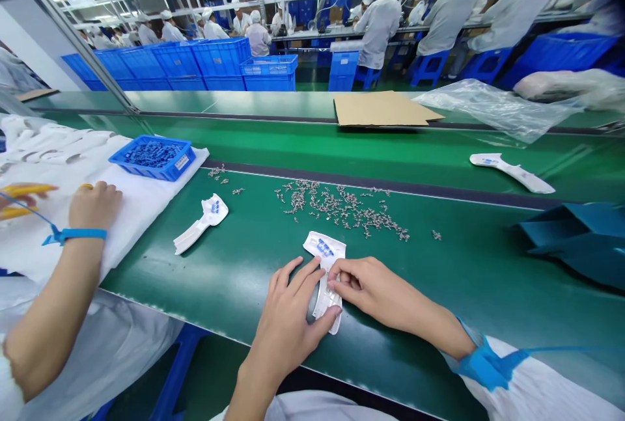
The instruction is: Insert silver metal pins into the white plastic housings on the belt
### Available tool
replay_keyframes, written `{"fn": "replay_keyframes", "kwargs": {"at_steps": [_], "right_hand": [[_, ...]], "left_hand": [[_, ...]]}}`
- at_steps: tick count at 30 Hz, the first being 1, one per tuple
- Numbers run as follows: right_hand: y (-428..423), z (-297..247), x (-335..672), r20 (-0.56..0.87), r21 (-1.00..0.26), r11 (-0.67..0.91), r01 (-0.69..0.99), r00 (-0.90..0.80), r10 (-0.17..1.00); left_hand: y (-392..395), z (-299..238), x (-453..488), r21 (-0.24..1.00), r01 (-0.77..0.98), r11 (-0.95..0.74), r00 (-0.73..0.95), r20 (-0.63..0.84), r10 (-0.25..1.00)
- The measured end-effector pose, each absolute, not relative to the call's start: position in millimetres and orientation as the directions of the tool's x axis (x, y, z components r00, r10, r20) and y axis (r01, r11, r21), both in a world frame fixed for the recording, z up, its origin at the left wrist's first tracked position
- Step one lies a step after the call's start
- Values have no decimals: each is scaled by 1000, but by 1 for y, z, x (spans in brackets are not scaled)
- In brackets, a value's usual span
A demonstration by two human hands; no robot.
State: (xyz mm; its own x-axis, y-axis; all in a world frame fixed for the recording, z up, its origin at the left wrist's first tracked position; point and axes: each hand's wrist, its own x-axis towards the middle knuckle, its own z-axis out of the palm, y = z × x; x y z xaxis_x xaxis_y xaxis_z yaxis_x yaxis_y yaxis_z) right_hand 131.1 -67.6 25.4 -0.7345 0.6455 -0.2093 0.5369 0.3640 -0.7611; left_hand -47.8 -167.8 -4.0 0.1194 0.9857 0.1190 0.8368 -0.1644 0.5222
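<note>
A white plastic handle-shaped part (325, 258) with small blue pieces in its wide end lies on the green bench in front of me. My left hand (290, 320) rests on its narrow end, thumb under it and fingers loosely curled over it. My right hand (374, 291) pinches the middle of the part with thumb and forefinger. A scatter of several small silver screws (342, 206) lies just beyond. A second white part (200, 224) lies to the left, untouched.
A co-worker's hand (92, 206) with a blue wrist strap rests on white foam (146, 203) at the left, by a blue tray (152, 157) of small parts. Another white part (512, 172) lies on the belt, far right. Cardboard (383, 110) and a plastic bag (493, 108) lie behind.
</note>
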Motion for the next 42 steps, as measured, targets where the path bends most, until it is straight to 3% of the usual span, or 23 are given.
{"fn": "replay_keyframes", "kwargs": {"at_steps": [8, 13, 22, 33, 36, 42], "right_hand": [[-65, 25, 125, -256, -669, 387, 634, -686, 681], [-63, 35, 128, -258, -712, 373, 595, -716, 649], [-52, 34, 150, -277, -771, 228, 594, -636, 721], [-62, 17, 154, -416, -847, -33, 530, -624, 662], [-65, 17, 151, -431, -870, -102, 482, -644, 632], [-72, 16, 144, -452, -892, -277, 358, -674, 584]], "left_hand": [[-167, -6, -49, 523, 835, -171, 130, 116, 985], [-168, -5, -48, 521, 840, -153, 119, 98, 988], [-172, -2, -47, 489, 843, -224, 159, 171, 972], [-170, -4, -44, 390, 883, -259, 171, 246, 954], [-171, -4, -45, 441, 857, -264, 168, 246, 955], [-169, -13, -41, 700, 699, -145, -1, 203, 979]]}}
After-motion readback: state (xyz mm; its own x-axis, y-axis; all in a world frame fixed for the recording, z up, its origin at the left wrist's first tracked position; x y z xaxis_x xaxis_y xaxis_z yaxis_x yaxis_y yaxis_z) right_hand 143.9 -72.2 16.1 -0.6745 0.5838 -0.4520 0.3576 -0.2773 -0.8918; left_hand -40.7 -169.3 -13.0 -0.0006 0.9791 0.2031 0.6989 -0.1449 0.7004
